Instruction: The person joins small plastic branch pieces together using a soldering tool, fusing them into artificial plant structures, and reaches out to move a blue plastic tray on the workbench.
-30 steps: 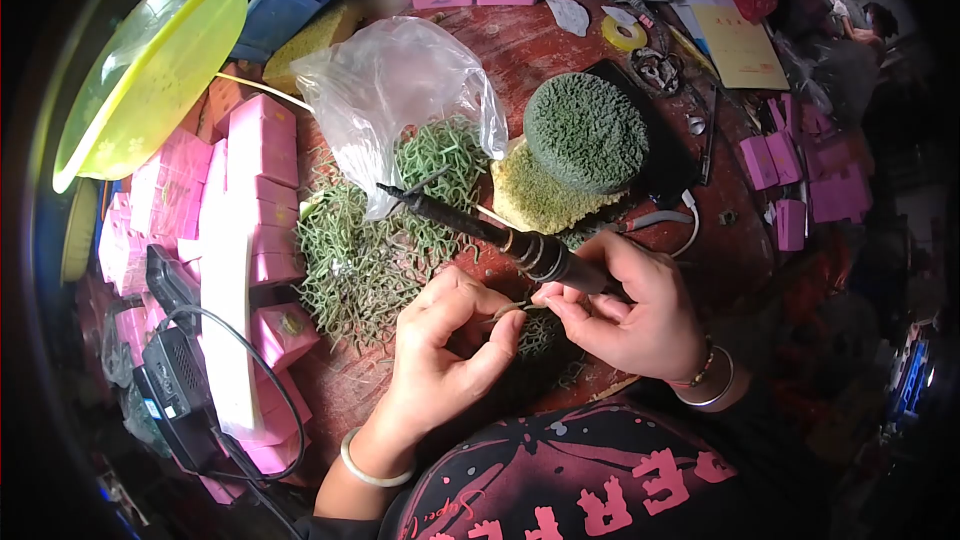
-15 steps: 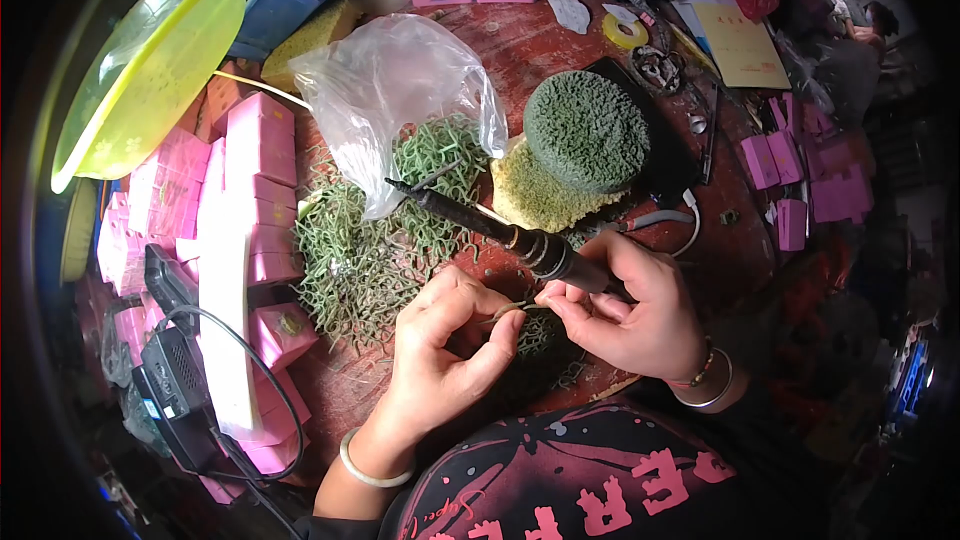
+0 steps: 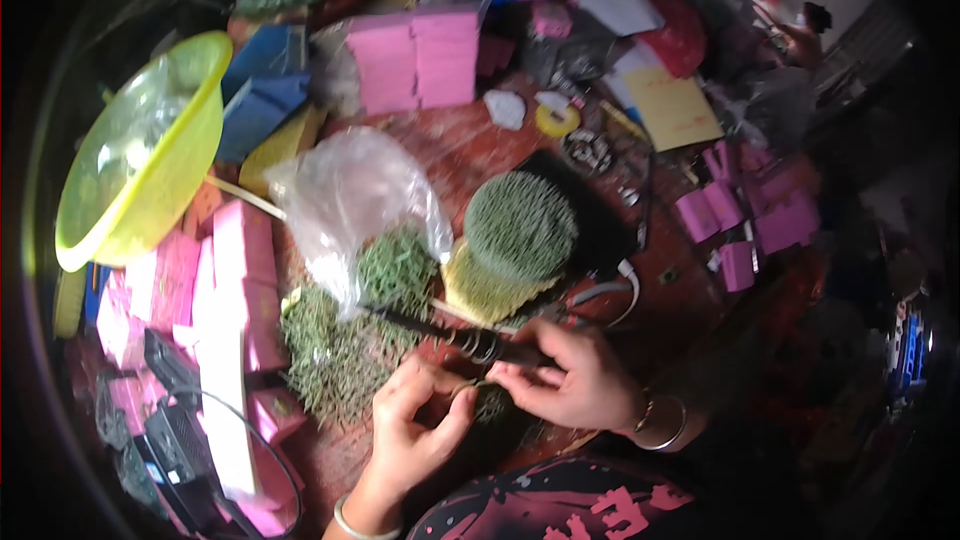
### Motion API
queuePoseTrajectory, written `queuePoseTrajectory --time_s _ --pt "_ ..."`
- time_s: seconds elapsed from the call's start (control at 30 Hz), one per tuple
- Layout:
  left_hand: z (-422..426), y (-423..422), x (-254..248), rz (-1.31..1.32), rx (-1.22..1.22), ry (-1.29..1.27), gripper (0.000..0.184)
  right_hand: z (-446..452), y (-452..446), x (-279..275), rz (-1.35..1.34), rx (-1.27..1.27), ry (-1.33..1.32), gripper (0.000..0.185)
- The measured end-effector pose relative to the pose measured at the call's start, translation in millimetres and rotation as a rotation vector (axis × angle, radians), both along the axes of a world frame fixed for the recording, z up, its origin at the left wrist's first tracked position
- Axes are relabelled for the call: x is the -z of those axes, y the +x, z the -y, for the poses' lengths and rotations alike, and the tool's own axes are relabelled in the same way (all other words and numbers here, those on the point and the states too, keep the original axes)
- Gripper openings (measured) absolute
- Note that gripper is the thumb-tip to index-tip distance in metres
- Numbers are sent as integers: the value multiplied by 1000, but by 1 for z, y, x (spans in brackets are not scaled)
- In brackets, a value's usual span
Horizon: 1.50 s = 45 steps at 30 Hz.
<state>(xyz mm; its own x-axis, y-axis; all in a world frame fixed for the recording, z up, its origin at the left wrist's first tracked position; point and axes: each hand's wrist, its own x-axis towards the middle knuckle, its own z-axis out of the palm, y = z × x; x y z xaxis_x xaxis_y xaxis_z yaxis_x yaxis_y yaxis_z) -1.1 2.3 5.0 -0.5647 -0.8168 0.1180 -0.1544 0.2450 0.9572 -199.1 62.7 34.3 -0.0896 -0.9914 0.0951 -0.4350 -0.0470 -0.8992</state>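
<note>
My left hand (image 3: 412, 430) is closed in a pinch on a short, thin green strand (image 3: 480, 383), blurred in this frame. My right hand (image 3: 580, 380) wraps round the dark handle of a soldering-iron-like tool (image 3: 478, 344), its thin tip pointing left. The fingertips of that same hand meet the strand's other end. Beyond my left hand lies a heap of small curled green pieces (image 3: 335, 355), partly under a clear plastic bag (image 3: 365, 190). A round, rough green pad (image 3: 520, 225) rests on a yellowish sponge-like block (image 3: 490, 287) past the tool.
Pink blocks (image 3: 240, 250) line the left side, near a black device with a cable (image 3: 180, 450). A yellow-green basin (image 3: 190, 195) tilts at upper left. Further back are pink stacks (image 3: 415, 65), yellow tape (image 3: 557, 120) and a tan envelope (image 3: 680, 110). Another person (image 3: 800, 35) appears at upper right.
The camera view has tilted upward, so the table and hands sit lower and further left, with more of the back showing. Both hands keep the same grip.
</note>
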Motion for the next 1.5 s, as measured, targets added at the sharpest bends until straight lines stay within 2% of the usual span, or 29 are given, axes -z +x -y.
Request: queuePoseTrajectory --time_s 0.2,0.23,0.37,0.43,0.47,0.53,0.6,0.67,0.73,0.83,1.17,1.27,1.4,1.47,1.5 --pt "-1 0 15 -63 14 -87 7 -1 0 0 -46 11 -57 18" --pt "-2 2 18 -46 -9 -64 7 -4 -4 1 -90 -34 29 28" --pt "3 1 12 18 -25 -52 6 0 -2 4 -24 -26 -56 29" --pt "-2 0 9 -42 -28 -25 5 -4 -4 3 -84 -44 40 29" --pt "1 1 14 -42 -8 -130 10 -5 -3 14 -41 -30 -4 29" --pt "2 -2 8 -51 -5 -162 9 -4 -4 2 -64 -11 24 27" --pt "0 -1 4 -4 -1 -100 8 -3 0 -9 18 40 39 23" --pt "0 -2 4 -23 -5 -92 9 -2 2 -5 73 74 -55 20" --pt "1 -1 3 -19 7 -61 9 -3 -2 -3 43 58 1 17" --pt "0 -1 5 -38 -4 -16 9 1 -2 0 96 25 -125 17" --pt "0 -2 5 -64 10 -9 9 1 -1 -3 12 -24 -9 19" --pt "0 -2 3 -52 7 33 8 0 -2 -1 43 -6 -31 19" --pt "2 -2 -2 -21 23 -100 16 -5 -5 1 67 127 -38 19" --pt "2 -2 -3 -7 20 -127 19 -8 -15 6 -114 176 -172 22" --pt "1 -2 -3 13 0 -161 21 -14 -22 5 -190 237 -91 26"
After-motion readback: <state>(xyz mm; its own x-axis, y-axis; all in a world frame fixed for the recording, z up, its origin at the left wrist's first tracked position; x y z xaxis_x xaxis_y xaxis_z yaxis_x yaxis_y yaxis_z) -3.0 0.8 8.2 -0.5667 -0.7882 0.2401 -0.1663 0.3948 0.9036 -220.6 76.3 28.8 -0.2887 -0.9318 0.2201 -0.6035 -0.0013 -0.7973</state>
